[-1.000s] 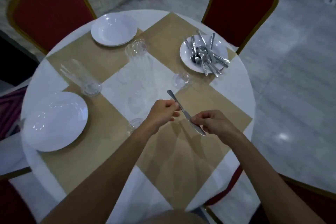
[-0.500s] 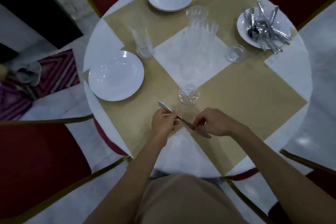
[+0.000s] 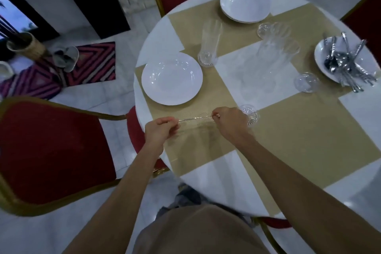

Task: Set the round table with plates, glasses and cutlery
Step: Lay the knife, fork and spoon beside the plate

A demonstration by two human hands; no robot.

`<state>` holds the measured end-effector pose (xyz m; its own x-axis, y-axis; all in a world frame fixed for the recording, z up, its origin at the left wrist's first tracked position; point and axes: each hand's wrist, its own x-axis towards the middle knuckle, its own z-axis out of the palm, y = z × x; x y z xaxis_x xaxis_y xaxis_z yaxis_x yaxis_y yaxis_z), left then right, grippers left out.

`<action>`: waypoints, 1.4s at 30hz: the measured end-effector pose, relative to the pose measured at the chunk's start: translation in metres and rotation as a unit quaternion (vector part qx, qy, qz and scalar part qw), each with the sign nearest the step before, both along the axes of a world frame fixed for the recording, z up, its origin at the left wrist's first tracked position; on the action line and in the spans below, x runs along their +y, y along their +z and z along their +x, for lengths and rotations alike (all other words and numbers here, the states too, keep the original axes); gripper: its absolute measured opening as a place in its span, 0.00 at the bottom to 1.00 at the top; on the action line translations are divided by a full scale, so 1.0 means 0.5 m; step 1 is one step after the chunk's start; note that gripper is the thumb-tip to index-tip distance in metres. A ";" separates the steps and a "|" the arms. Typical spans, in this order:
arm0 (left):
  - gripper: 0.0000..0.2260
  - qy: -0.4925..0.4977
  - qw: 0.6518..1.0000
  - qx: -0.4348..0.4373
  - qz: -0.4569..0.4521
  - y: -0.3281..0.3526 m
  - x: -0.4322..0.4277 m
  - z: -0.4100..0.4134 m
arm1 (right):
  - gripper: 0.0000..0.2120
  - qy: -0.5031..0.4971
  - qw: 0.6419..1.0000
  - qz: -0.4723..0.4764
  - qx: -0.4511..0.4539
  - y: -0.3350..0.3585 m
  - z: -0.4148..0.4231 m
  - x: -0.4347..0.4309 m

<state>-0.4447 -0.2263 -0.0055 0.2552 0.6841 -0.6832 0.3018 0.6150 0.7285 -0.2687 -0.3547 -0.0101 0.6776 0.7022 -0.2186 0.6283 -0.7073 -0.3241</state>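
**Two hands levelling a knife beside the plate**

Both hands are pinching one table knife (image 3: 194, 118) by its ends. L hand (image 3: 160, 130) is nipping one end btw thumb and fingertips, and R hand (image 3: 231, 123) is nipping the other w/ the rest of its fingers curled in. The knife is hanging level btw them, low over the beige placemat (image 3: 206, 150). Can't tell if it's touching the mat yet.

Changed vs a sec ago: the knife was slanting across another part of the table, well apart from any plate. Now it's running straight across, w/ the white plate (image 3: 172, 78) lying just beyond both sets of knuckles. So the person is prob. switching from carrying to laying it down at this setting.

A tall glass (image 3: 209, 45) is standing beyond the plate, up from L hand. A cut-glass tumbler (image 3: 249, 115) is sitting just behind R hand, partly hidden by it. The cutlery pile (image 3: 346, 62) is waiting on its own plate far out past R hand. Stacked plates (image 3: 245, 6) are sitting farthest off. Plenty is still unplaced, so the job is looking well short of done.
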 end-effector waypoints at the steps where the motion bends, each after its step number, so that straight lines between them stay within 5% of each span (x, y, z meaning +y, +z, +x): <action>1: 0.09 -0.014 1.000 0.007 0.016 -0.006 0.006 -0.003 | 0.11 -0.009 1.000 0.006 0.004 -0.004 0.000 0.013; 9: 0.05 -0.224 0.935 0.112 0.251 -0.061 0.061 -0.012 | 0.09 -0.069 0.993 0.041 0.090 -0.045 -0.009 0.088; 19: 0.09 -0.303 0.853 0.169 0.391 -0.115 0.104 -0.014 | 0.16 -0.058 0.992 0.092 0.065 -0.111 -0.010 0.085; 28: 0.08 -0.265 0.872 0.145 0.385 -0.125 0.102 -0.024 | 0.16 -0.183 0.972 0.104 0.108 -0.110 -0.026 0.057; 35: 0.06 -0.240 0.877 0.129 0.396 -0.132 0.090 -0.020 | 0.28 -0.097 0.993 0.035 0.058 -0.118 -0.076 0.057; 42: 0.06 -0.225 0.882 0.131 0.392 -0.134 0.084 -0.014 | 0.28 -0.046 0.999 -0.029 0.001 -0.102 -0.072 0.087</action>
<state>-0.4517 -0.1845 -0.0726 0.5243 0.8430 -0.1200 0.6086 -0.2724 0.7453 -0.3048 -0.3110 -0.0609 0.7376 0.6237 -0.2586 0.5598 -0.7790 -0.2823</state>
